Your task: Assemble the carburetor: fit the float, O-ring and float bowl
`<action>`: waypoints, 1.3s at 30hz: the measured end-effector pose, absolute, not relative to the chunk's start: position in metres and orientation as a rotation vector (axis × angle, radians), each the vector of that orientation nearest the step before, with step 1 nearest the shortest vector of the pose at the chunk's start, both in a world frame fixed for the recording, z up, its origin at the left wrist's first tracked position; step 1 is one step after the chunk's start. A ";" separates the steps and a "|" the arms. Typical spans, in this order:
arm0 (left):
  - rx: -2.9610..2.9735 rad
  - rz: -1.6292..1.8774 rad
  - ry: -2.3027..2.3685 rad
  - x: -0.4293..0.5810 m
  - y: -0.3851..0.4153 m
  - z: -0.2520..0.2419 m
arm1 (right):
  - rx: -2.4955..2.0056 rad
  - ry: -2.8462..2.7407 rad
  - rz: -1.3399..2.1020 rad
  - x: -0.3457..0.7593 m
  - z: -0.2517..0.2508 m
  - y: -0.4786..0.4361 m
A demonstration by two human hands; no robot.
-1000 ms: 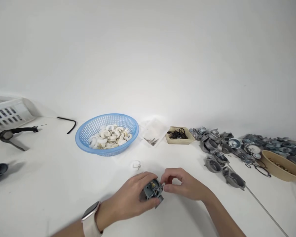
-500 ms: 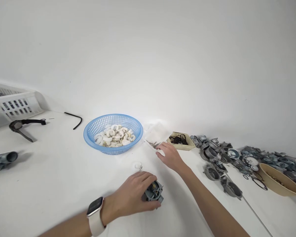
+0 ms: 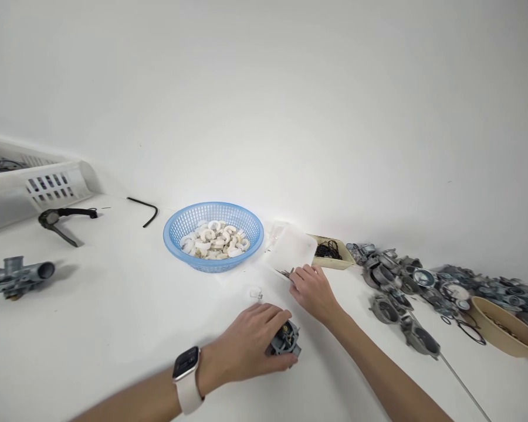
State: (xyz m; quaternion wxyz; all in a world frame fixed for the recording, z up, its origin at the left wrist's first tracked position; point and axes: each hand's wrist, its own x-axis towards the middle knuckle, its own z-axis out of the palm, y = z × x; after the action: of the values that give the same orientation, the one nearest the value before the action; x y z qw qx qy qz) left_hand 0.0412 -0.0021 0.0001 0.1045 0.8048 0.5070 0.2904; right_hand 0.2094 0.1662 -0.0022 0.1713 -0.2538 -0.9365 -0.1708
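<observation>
Metal part (image 3: 285,338) is over the white table (image 3: 114,340), in front of the blue basket (image 3: 211,266) and to its right. A white wall (image 3: 264,105) is behind the basket. The left hand (image 3: 251,343) has its fingers wrapped around the metal part. The right hand (image 3: 313,293) has bent fingers by thin pins (image 3: 284,273) at a white tray (image 3: 293,249), right of the basket; I can't tell if they pinch one.

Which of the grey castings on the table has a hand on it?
The casting under the left hand; the far-left casting and the pile at right lie untouched.
</observation>
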 end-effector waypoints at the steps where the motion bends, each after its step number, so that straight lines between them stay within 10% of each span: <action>1: 2.377 0.863 1.489 0.042 -0.003 0.001 | -0.713 -2.659 -0.476 0.218 0.000 0.158; 17: 2.354 0.737 1.460 0.042 -0.003 0.008 | -0.804 -2.639 -0.023 0.262 0.042 0.074; 39: 2.354 0.720 1.494 0.042 -0.005 0.008 | -0.813 -2.765 -0.522 0.165 0.002 0.210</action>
State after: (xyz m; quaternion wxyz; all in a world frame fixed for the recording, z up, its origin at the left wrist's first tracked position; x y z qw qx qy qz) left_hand 0.0417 -0.0048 0.0084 0.1304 0.8105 0.5144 0.2480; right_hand 0.1646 0.2104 0.0021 0.1063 -0.2760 -0.9387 -0.1772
